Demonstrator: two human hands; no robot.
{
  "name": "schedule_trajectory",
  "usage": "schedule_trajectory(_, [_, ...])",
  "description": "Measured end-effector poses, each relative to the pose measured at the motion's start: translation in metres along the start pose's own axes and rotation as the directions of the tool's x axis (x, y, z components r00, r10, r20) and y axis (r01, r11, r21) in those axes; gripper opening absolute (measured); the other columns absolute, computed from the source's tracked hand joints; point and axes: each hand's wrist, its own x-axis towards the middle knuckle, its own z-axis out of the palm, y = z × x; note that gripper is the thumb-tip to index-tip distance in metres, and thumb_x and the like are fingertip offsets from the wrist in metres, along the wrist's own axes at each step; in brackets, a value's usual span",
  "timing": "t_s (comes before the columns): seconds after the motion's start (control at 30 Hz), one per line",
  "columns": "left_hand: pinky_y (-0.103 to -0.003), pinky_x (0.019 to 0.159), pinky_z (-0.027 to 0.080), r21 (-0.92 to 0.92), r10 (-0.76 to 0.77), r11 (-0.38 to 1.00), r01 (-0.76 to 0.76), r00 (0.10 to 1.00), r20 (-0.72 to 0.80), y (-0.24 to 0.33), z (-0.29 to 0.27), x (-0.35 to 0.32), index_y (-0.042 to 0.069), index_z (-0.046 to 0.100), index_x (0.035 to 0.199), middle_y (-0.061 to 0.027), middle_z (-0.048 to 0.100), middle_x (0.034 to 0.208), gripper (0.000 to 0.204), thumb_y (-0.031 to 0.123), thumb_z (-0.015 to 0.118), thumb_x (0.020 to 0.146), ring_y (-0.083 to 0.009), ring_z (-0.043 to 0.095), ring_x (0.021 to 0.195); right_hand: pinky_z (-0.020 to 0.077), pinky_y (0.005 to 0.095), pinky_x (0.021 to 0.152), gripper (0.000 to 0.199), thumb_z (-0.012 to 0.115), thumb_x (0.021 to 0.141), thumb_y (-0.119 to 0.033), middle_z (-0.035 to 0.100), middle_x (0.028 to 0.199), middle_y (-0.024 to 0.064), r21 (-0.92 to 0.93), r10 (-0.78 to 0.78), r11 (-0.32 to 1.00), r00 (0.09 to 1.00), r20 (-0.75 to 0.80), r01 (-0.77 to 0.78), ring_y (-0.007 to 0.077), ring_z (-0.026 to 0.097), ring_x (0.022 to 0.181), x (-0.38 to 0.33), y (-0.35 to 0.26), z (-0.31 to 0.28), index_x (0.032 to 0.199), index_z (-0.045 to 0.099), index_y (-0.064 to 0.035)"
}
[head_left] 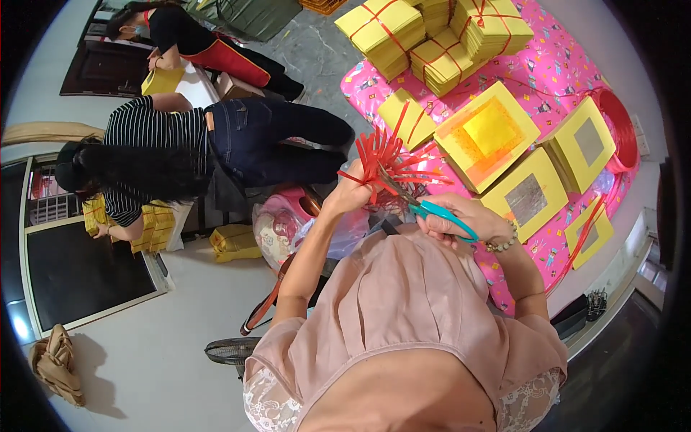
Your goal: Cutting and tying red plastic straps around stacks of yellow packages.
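My left hand [350, 189] is closed around a bunch of red plastic ribbon strips [380, 160], whose loose ends fan out above the fist. In my right hand [468, 217] is a pair of scissors with teal handles [436, 210]. Their dark blades reach up and left into the ribbon strips beside my left hand. Some of the blade length is hidden among the strips. Just past my hands, stacks of yellow paper lie on a pink patterned cover; one stack [489, 137] has an orange and gold square on top, and another stack [529, 191] has a silver square.
Tied yellow paper bundles [432, 43] are piled at the far end of the pink cover [554, 79]. A red ribbon roll [617, 129] sits at the right. Two people [173, 144] handle yellow paper at the left. Bags [288, 223] and a fan [230, 351] are near my left arm.
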Motion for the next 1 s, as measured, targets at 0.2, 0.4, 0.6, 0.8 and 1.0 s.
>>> schedule_trajectory(0.2, [-0.024,0.061,0.040,-0.079,-0.127,0.989,0.127,0.992,0.012,0.005,-0.001,0.000,0.002,0.052,0.106,-0.0005,0.054,0.086,0.024,0.016,0.055,0.086,-0.0073,0.047,0.070,0.0378,0.0178,0.045,0.032,0.056,0.086,-0.037,0.044,0.064,-0.0025,0.042,0.002,0.999,1.000,0.023,-0.003,0.0043,0.045,0.052,0.001,0.011,-0.003,0.083,0.048,-0.0063])
schedule_trajectory(0.4, [-0.028,0.070,0.043,0.016,-0.017,1.000,0.017,1.000,-0.002,0.009,0.000,-0.001,0.001,0.052,0.107,-0.0023,0.054,0.092,0.028,0.019,0.057,0.086,-0.0120,0.050,0.081,0.0354,0.0175,0.045,0.034,0.052,0.089,-0.041,0.041,0.063,-0.0049,0.011,0.007,1.000,1.000,0.025,-0.007,0.0026,0.043,0.052,0.004,0.006,-0.002,0.079,0.047,-0.0093])
schedule_trajectory(0.6, [-0.031,0.078,0.044,0.059,-0.033,0.998,0.028,0.995,0.089,-0.007,-0.006,-0.004,0.002,0.048,0.116,-0.0048,0.055,0.102,0.036,0.019,0.058,0.087,-0.0141,0.051,0.090,0.0356,0.0175,0.045,0.037,0.052,0.087,-0.046,0.041,0.062,-0.0048,-0.002,0.021,1.000,1.000,-0.006,-0.021,0.0028,0.043,0.052,0.002,0.002,0.000,0.080,0.047,-0.0096])
schedule_trajectory(0.8, [-0.033,0.072,0.044,0.046,0.042,0.998,-0.046,0.996,0.079,0.009,0.006,0.000,-0.003,0.050,0.105,-0.0114,0.057,0.090,0.030,0.007,0.056,0.077,-0.0203,0.056,0.080,0.0383,0.0155,0.049,0.045,0.053,0.084,-0.051,0.045,0.066,-0.0047,0.011,0.064,0.998,0.991,-0.118,-0.063,0.0026,0.046,0.055,0.002,0.005,-0.006,0.090,0.051,-0.0070])
schedule_trajectory(1.0, [-0.031,0.075,0.043,-0.144,-0.168,0.973,0.180,0.982,0.090,0.031,0.007,-0.004,-0.002,0.050,0.105,-0.0061,0.056,0.095,0.026,0.005,0.055,0.080,-0.0154,0.053,0.085,0.0373,0.0161,0.048,0.050,0.051,0.083,-0.055,0.047,0.067,-0.0039,0.046,0.053,0.998,0.994,-0.096,-0.049,0.0031,0.045,0.055,0.002,0.009,-0.004,0.091,0.052,-0.0057])
